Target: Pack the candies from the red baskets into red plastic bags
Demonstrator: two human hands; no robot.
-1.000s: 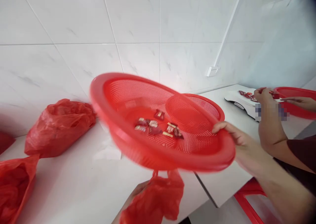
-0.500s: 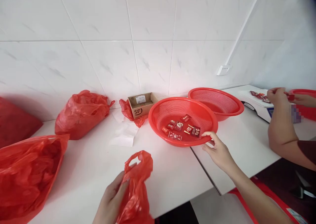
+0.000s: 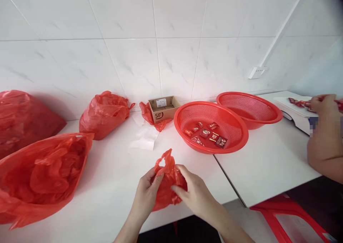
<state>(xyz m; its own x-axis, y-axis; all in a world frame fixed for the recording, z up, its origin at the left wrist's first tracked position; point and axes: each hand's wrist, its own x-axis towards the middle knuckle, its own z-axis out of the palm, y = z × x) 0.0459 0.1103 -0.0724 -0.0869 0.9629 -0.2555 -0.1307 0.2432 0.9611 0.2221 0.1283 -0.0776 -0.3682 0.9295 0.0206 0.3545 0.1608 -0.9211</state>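
Observation:
Both of my hands hold a small crumpled red plastic bag (image 3: 166, 178) over the near edge of the white table (image 3: 112, 186). My left hand (image 3: 146, 196) grips its left side with the fingers closed. My right hand (image 3: 194, 193) pinches its right side. Beyond them, a red mesh basket (image 3: 233, 143) rests on the table with several small red wrapped candies (image 3: 206, 133) in its bottom.
A second red basket (image 3: 249, 109) stands behind the first. An open cardboard box (image 3: 163, 108) sits by the tiled wall. Red plastic bags (image 3: 40, 171) lie on the left. At the right, another person's hand (image 3: 323, 105) handles candies on a white scale (image 3: 294, 110). A red stool (image 3: 292, 218) stands below.
My right hand set the candy basket down on the table, let go of it, and came back to the small red bag. The view has shifted left.

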